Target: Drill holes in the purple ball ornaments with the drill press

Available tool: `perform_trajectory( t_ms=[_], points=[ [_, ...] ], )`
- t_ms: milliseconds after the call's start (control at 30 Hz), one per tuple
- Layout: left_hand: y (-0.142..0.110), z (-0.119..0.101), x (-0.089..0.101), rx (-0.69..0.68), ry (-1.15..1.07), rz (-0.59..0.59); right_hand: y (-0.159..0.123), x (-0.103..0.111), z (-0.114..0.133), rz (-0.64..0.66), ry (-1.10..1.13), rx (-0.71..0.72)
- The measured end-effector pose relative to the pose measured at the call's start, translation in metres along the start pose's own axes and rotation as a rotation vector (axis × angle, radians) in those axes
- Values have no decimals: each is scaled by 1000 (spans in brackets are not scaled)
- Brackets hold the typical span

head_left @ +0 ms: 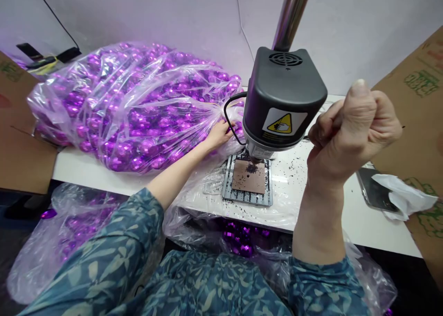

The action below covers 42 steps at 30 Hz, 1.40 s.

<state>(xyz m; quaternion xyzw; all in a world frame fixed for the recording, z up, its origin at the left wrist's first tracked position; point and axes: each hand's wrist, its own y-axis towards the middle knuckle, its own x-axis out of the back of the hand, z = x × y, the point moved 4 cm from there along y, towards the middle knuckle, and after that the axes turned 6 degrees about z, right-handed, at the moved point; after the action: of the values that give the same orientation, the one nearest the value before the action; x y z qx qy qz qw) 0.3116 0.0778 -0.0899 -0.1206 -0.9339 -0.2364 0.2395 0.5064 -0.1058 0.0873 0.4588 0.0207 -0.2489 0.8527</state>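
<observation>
A large clear plastic bag full of shiny purple faceted balls lies on the left of the white table. At its gathered neck, my left hand has its fingers curled on the plastic; a black cable partly crosses in front of the fingertips. My right hand is raised in a fist just right of the black drill press head. Whatever the fist closes round is hidden. Below the head, a brown square board with a small dark hole rests on a grey slotted base plate, dark shavings scattered over both.
The metal column rises behind the drill head. A phone and crumpled white paper lie at the right, beside a cardboard box. Another box stands left. Below the table edge are bagged purple balls.
</observation>
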Motion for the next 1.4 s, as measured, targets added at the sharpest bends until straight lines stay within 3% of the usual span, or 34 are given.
perform_trajectory(
  t_ms=[67, 200, 300, 400, 567, 733, 967, 1100, 1400],
  points=[
    [-23, -12, 12, 44, -86, 15, 0, 0, 0, -7, 2, -3],
    [-69, -26, 22, 231, -545, 76, 0, -1, 0, -14, 5, 11],
    [-94, -29, 14, 359, -801, 171, -1, -2, -1, -16, -1, 13],
    [-112, -28, 0, 410, -885, 231, -1, -2, -2, -20, 5, 21],
    [-129, -28, -26, 334, -735, 236, -2, -1, -2, -2, 45, 40],
    [-130, -32, -47, 236, -574, 300, -5, 0, -2, 5, 19, 39],
    [-121, -41, -51, 77, -363, 344, -8, -1, -1, -4, 53, 58],
    [-126, -51, -57, -17, -158, 308, -8, -1, -2, -24, 45, 90],
    [-138, -45, -75, -32, -119, 209, -13, 2, 1, 23, -85, 79]
  ],
)
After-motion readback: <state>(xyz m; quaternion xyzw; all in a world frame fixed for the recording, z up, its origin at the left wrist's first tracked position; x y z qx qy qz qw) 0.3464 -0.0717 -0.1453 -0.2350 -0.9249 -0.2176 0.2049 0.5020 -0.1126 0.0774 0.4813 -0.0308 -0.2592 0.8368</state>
